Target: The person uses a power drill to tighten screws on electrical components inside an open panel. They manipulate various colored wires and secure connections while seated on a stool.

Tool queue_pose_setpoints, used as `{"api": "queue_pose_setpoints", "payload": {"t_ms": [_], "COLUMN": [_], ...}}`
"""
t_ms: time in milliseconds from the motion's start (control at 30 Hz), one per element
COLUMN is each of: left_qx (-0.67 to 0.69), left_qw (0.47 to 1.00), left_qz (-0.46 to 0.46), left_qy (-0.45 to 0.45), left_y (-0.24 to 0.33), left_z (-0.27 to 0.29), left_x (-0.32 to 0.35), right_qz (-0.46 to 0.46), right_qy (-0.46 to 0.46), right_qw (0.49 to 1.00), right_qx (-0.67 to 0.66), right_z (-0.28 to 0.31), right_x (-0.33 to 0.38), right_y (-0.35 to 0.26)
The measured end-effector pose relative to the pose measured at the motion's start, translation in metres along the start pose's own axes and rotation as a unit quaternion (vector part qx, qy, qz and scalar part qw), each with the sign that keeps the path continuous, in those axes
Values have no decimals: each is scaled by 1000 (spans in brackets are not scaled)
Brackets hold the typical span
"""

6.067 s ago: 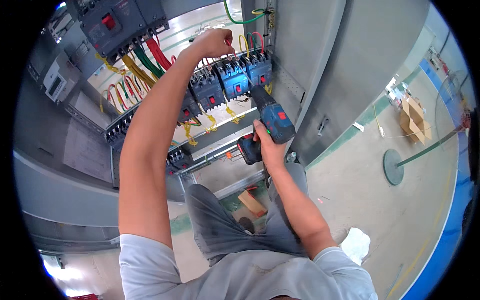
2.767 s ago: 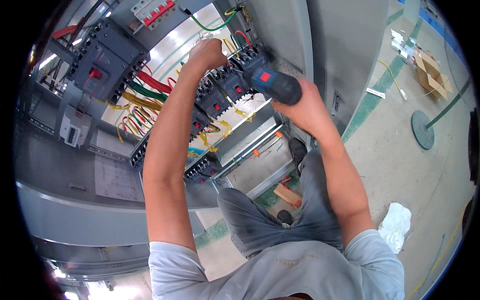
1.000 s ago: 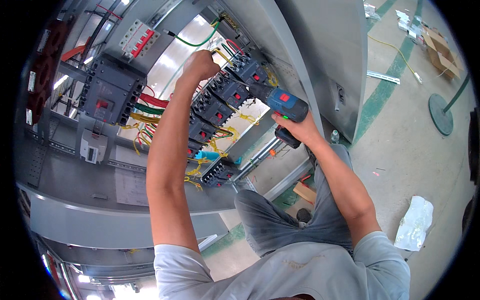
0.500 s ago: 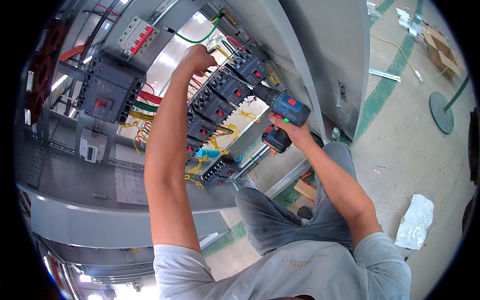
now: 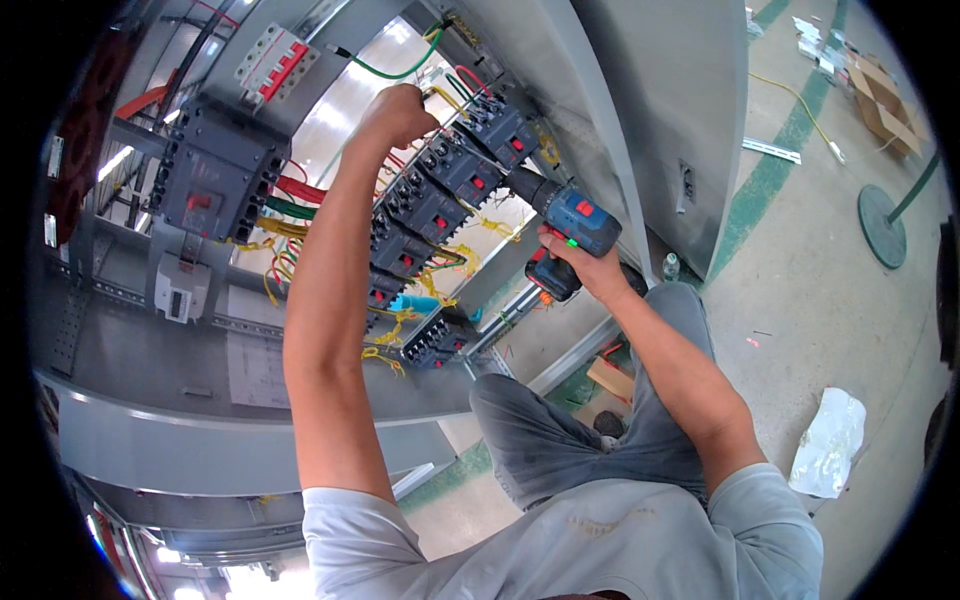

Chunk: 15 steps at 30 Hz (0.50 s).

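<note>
Near the frame's centre, the right hand (image 5: 585, 268) is wrapped around the handle of a blue drill (image 5: 565, 222), its tip against a row of dark breakers (image 5: 440, 200). Above, upper middle, the left hand (image 5: 398, 112) is curled into a fist among the wires (image 5: 440, 98).

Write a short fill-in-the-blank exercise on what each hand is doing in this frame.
1. The right hand grips a cordless drill whose body is ____.
2. The drill's tip points at the row of dark circuit breakers inside the open grey ____.
3. The left hand, closed in a fist, is raised ____ that row.
4. A crumpled ____ bag lies on the floor.

Missing: blue; cabinet; above; white
</note>
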<state>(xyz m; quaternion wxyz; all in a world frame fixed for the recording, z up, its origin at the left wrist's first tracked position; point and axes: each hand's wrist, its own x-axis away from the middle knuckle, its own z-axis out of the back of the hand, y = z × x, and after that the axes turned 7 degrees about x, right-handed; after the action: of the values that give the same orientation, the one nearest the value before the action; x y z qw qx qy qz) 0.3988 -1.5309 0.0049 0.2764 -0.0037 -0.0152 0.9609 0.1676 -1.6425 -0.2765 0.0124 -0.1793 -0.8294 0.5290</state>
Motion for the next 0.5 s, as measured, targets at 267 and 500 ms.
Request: {"api": "queue_pose_setpoints", "payload": {"t_ms": [267,500], "left_qx": [-87,-17], "left_qw": [994,1000], "left_qz": [-57,1], "left_qy": [34,0], "left_y": [6,20], "left_z": [-16,-3], "left_x": [-2,12], "right_qz": [23,42], "right_qy": [32,47], "right_qw": [998,995], "right_qx": [55,81], "right_z": [-12,-11], "right_x": [14,16], "right_y": [10,0]}}
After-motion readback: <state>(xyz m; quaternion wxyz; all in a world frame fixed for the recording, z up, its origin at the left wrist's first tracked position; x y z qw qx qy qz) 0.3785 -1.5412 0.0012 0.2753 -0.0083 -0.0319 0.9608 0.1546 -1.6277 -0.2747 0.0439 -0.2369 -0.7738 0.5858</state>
